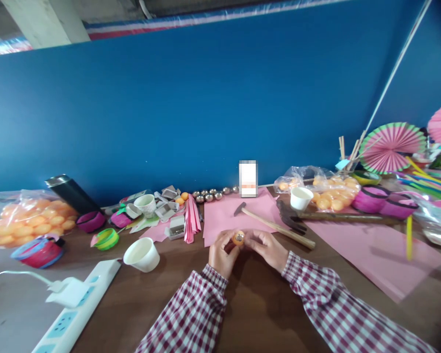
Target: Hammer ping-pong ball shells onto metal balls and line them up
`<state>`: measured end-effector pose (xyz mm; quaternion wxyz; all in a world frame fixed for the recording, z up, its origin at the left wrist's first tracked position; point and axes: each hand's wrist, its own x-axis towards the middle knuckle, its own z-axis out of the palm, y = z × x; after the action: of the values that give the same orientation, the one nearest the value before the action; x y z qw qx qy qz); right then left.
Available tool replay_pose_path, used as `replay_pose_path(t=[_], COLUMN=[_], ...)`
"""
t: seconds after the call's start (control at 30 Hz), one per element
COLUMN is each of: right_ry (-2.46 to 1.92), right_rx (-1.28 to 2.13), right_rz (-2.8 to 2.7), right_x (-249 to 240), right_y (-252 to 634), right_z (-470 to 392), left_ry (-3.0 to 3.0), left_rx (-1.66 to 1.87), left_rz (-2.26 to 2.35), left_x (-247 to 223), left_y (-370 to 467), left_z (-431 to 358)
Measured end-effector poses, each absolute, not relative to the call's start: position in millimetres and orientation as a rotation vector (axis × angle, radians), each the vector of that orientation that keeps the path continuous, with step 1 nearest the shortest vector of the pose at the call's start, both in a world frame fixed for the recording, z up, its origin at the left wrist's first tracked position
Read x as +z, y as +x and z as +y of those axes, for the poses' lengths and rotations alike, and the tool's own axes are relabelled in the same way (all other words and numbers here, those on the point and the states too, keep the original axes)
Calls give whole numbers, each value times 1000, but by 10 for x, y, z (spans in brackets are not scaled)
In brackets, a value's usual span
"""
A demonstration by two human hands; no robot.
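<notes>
My left hand (pixel 223 254) pinches an orange ping-pong ball (pixel 238 239) between thumb and fingers, above the front edge of a pink paper sheet. A silvery patch shows on the side of the ball facing me. Close to its right side, my right hand (pixel 267 249) has its thumb and fingertips pressed together; whatever they hold is too small to make out. Behind my hands a hammer (pixel 272 223) with a wooden handle lies partly on the pink paper (pixel 220 215). Several shiny silver balls (pixel 209 196) line the back of the table.
Left of my hands stand a white paper cup (pixel 142 255) and a white power strip (pixel 84 299). Bags of orange balls lie at the far left (pixel 29 223) and back right (pixel 330 193). A second hammer (pixel 338 216) lies at the right, near another cup (pixel 301 198).
</notes>
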<state>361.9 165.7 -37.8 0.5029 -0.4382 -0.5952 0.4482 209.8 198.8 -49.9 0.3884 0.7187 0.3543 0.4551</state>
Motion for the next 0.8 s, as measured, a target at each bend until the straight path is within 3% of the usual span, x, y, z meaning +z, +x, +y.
replay_pose_path(t=[0.8], right_ry=[-1157], right_rx=[1108], right_rz=[-1449], right_x=[-390], right_y=[3632], right_z=[1644], left_ry=[1934], left_rx=[1210], left_rz=[933], left_x=[-434], left_y=[2101], left_z=[1951])
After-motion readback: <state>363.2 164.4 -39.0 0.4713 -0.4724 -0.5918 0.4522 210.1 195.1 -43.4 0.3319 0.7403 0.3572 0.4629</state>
